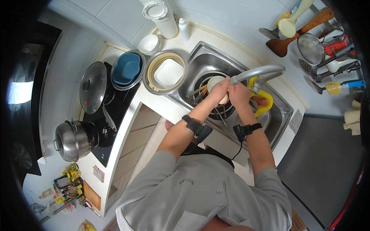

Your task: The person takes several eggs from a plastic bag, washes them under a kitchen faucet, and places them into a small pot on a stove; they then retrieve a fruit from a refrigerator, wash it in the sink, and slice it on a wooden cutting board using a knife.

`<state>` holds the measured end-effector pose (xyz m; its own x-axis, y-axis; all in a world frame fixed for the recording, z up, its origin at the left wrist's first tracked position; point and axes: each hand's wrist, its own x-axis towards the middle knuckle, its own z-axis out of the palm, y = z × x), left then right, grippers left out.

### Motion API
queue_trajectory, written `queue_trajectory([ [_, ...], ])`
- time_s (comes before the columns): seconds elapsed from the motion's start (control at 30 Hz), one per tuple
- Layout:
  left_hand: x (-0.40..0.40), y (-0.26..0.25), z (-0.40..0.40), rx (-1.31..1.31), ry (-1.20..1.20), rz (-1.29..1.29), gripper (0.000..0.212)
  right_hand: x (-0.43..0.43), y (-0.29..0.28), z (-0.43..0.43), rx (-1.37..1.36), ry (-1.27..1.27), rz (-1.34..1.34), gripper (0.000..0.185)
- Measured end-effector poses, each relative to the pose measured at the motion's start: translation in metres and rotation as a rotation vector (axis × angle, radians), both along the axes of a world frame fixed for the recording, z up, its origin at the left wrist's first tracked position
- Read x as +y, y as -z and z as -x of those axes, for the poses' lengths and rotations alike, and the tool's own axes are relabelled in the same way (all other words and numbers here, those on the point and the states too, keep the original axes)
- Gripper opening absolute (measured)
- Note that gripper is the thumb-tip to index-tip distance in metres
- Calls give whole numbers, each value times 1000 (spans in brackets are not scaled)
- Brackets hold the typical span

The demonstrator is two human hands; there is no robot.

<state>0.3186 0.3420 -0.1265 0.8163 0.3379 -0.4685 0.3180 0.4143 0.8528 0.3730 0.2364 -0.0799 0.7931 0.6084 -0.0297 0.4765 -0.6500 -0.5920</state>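
My left hand (pixel 220 90) and my right hand (pixel 239 93) meet over the sink's left basin, right beneath the tap spout (pixel 235 80). Their fingers are mostly hidden, so I cannot tell whether they grip anything. A pale rounded surface (pixel 224 100) shows just below them, too covered to identify. Partly behind my left hand is a white bowl (pixel 214 82). Chopsticks (pixel 203 90) and metal cutlery (pixel 221 117) lean around a dark round pan (pixel 202 82) in the same basin.
A yellow sink caddy (pixel 267 101) hangs by the right basin (pixel 271 115). Left of the sink stand a beige colander (pixel 151 72) with a white dish (pixel 169 73), a blue basin (pixel 125 68) and white bowls (pixel 149 44). Pots (pixel 68 141) occupy the cooktop (pixel 107 144). Utensils (pixel 289 43) hang right.
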Motion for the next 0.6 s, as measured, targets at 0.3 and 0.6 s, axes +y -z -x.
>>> queue_trajectory([
  [0.3, 0, -26, 9, -201, 138, -981, 40, -5, 49, -25, 961, 493, -585, 44],
  [0.6, -11, -1, -30, -161, -429, 300, 40, 9, 17, 8, 117, 152, -113, 40],
])
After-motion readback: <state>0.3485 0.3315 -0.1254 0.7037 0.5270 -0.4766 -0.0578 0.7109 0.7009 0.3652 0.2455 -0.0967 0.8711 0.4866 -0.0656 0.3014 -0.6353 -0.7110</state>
